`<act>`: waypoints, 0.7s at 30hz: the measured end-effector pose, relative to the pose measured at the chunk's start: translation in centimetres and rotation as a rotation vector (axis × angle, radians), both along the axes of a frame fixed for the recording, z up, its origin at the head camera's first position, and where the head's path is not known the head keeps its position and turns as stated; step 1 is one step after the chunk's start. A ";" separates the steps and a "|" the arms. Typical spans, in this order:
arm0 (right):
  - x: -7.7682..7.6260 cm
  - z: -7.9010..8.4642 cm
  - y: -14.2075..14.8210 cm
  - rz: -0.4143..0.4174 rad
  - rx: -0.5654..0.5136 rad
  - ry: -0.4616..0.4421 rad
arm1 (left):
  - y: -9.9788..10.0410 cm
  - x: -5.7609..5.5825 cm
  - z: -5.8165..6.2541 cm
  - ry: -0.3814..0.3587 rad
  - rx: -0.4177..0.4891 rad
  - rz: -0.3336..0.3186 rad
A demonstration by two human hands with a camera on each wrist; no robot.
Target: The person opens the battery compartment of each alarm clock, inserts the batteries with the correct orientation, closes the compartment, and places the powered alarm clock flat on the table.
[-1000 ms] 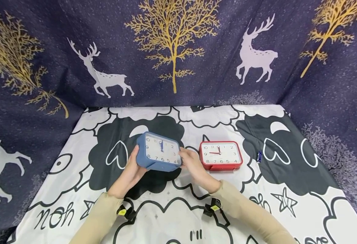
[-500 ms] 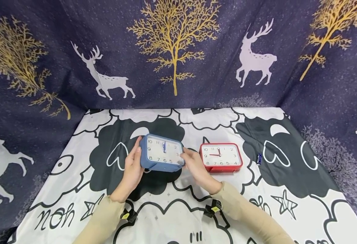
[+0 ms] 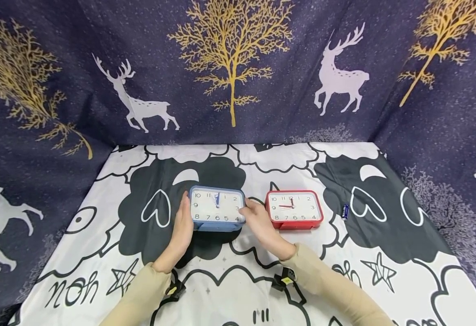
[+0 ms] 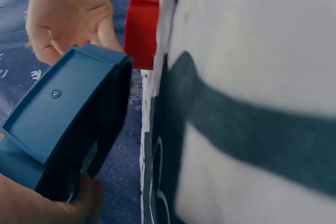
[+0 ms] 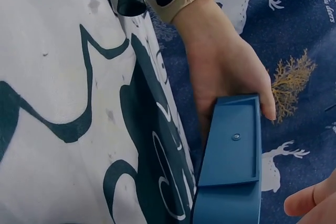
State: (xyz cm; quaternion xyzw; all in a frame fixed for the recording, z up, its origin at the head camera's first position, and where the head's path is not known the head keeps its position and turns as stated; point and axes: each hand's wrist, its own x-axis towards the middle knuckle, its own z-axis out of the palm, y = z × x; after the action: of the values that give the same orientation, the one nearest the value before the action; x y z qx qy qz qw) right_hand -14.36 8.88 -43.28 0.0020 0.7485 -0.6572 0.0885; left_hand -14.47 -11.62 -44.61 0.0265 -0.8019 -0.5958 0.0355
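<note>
A blue rectangular alarm clock (image 3: 216, 209) stands nearly upright between my hands, its white dial facing me. My left hand (image 3: 183, 228) grips its left end; in the left wrist view some of those fingers (image 4: 90, 198) curl behind the casing. The right end is held by my right hand (image 3: 262, 226), with the thumb over the front lower corner and the other fingers mostly hidden. In the right wrist view the blue underside (image 5: 233, 142) shows a small screw. Whether the clock touches the cloth, I cannot tell. A red alarm clock (image 3: 294, 209) stands just right of my right hand.
A small blue battery (image 3: 345, 212) lies right of the red clock. Black-and-white patterned cloth (image 3: 230, 294) covers the table. A dark blue curtain (image 3: 270, 131) with deer and trees hangs behind and at both sides.
The blue clock has turned from a tilted pose to level and come slightly lower, facing me squarely. My left hand has shifted along its left side. The red clock stays in place.
</note>
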 end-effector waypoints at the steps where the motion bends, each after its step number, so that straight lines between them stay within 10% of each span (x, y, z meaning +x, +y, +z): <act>1: 0.1 0.0 -0.1 -0.001 0.020 0.003 | 0.0 0.0 -0.1 -0.008 -0.018 0.002; 21: 0.0 0.6 -0.8 0.010 0.263 0.014 | -0.4 -0.3 -1.7 -0.034 0.029 0.019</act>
State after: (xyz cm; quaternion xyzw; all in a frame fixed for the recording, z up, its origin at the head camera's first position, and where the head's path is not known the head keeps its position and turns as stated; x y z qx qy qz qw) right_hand -14.40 8.03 -42.65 0.0054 0.8289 -0.5529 0.0854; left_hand -14.75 -12.00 -46.30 0.0447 -0.7934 -0.6065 0.0270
